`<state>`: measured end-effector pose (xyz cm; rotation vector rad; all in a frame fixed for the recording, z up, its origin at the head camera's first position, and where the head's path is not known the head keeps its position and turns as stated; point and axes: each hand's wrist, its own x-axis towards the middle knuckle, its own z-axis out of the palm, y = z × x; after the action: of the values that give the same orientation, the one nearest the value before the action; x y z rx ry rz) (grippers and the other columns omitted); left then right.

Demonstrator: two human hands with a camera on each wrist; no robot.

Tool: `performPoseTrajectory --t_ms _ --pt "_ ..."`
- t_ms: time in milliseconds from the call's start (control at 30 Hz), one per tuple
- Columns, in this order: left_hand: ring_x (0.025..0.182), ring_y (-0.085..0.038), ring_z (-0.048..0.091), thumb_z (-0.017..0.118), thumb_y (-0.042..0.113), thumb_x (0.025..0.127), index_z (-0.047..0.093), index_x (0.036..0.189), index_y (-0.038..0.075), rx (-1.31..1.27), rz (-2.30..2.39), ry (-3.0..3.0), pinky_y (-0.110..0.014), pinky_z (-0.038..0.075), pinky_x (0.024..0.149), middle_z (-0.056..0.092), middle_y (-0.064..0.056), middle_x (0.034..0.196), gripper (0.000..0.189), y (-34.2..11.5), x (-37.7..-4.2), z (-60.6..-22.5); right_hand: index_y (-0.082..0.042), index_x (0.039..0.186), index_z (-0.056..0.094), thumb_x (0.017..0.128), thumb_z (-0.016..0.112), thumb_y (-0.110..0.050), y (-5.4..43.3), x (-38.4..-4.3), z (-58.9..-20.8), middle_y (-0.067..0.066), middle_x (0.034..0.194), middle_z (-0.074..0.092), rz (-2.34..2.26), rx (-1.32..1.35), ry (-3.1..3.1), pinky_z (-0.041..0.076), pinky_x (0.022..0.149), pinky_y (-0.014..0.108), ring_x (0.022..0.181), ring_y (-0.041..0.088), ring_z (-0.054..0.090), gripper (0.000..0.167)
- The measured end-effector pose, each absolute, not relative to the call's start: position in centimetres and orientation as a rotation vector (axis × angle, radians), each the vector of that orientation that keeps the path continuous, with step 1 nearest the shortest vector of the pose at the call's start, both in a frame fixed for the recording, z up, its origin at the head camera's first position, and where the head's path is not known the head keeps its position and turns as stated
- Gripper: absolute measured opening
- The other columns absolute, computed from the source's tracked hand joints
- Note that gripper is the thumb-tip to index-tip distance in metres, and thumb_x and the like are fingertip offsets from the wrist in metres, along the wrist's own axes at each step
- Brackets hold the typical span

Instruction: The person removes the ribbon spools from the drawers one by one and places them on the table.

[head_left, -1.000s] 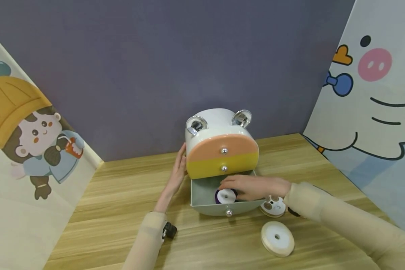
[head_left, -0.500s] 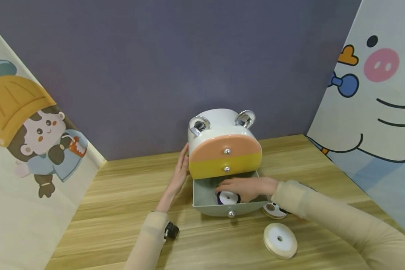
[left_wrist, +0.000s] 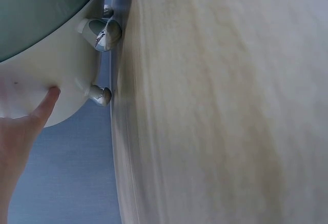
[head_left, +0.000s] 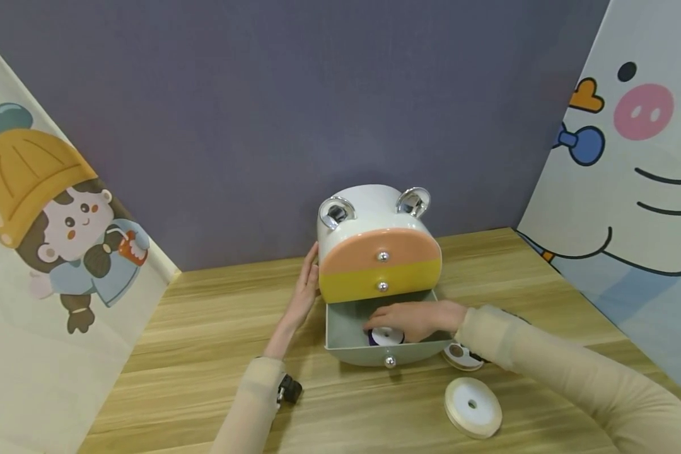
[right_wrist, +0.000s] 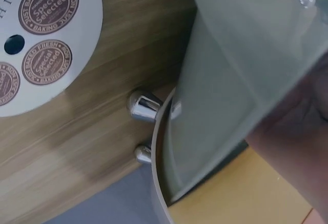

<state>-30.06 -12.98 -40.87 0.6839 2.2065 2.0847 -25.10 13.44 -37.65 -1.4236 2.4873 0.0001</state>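
Observation:
A small round chest of drawers [head_left: 374, 208] has silver ear-shaped pieces on its white top. Its lowest grey-green drawer [head_left: 340, 325] is pulled out. My right hand [head_left: 417, 320] reaches into this drawer with its fingers curled over a small spool of purple ribbon with a white face [head_left: 387, 336]; the thumb is mostly hidden. In the right wrist view, the drawer wall hides the fingers and the spool. My left hand [head_left: 303, 293] rests on the chest's left side, fingers fairly straight. One finger [left_wrist: 48, 101] touches the white shell in the left wrist view.
A cream ribbon spool [head_left: 473, 407] lies on the wooden table [head_left: 215, 353] at front right. Another spool [head_left: 459, 358], with brown round labels, lies beside the drawer, partly under my right forearm. A grey-blue wall [head_left: 232, 126] stands behind.
The head view has shifted slightly. My right hand has moved a little left and lower over the purple ribbon spool, which stays inside the drawer. The left hand keeps its place.

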Motion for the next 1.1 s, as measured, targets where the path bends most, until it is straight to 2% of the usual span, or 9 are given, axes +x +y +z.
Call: performPoseTrajectory --t_ms 133,333,600,1000,1100 --pt "0.146 -0.042 0.033 0.025 0.025 0.110 0.011 0.160 0.028 0.671 2.098 2.198 -0.063 0.041 0.109 0.006 -0.002 0.169 0.052 -12.9 -30.1 -40.9 -0.013 0.144 0.051 0.077 0.071 0.010 13.7 -24.9 -36.9 0.006 0.138 0.058 -0.007 -1.426 2.504 0.054 0.097 0.028 0.123 0.021 0.058 0.073" --pt "0.147 -0.043 0.031 0.025 0.026 0.110 0.012 0.160 0.030 0.664 2.109 2.196 -0.064 0.040 0.109 0.005 -0.002 0.169 0.052 -12.9 -30.0 -41.0 -0.008 0.137 0.057 0.079 0.079 -0.008 14.4 -24.4 -35.6 0.005 0.133 0.062 -0.050 -1.518 2.579 0.053 0.099 0.032 0.121 0.021 0.059 0.062" --pt "0.146 -0.042 0.033 0.026 0.025 0.110 0.012 0.160 0.030 0.670 2.106 2.201 -0.063 0.042 0.108 0.005 -0.001 0.169 0.052 -12.9 -30.1 -41.1 -0.006 0.138 0.055 0.073 0.083 -0.009 15.7 -23.8 -33.8 0.008 0.139 0.059 -0.168 -1.502 2.616 0.049 0.106 0.041 0.127 0.024 0.055 0.071" --pt "0.146 -0.043 0.032 0.024 0.027 0.110 0.012 0.160 0.028 0.679 2.113 2.206 -0.064 0.041 0.108 0.007 -0.003 0.169 0.051 -12.8 -30.2 -41.4 -0.008 0.145 0.048 0.074 0.085 -0.012 18.6 -22.1 -31.5 0.011 0.148 0.050 -0.282 -1.373 2.672 0.045 0.111 0.050 0.136 0.031 0.048 0.080" --pt "0.145 -0.042 0.035 0.023 0.027 0.111 0.013 0.160 0.031 0.687 2.121 2.212 -0.065 0.042 0.107 0.008 0.000 0.169 0.051 -12.8 -30.9 -42.2 -0.009 0.147 0.046 0.074 0.085 -0.011 19.5 -21.2 -31.0 0.011 0.149 0.049 -0.311 -1.314 2.711 0.045 0.110 0.049 0.136 0.031 0.048 0.082"
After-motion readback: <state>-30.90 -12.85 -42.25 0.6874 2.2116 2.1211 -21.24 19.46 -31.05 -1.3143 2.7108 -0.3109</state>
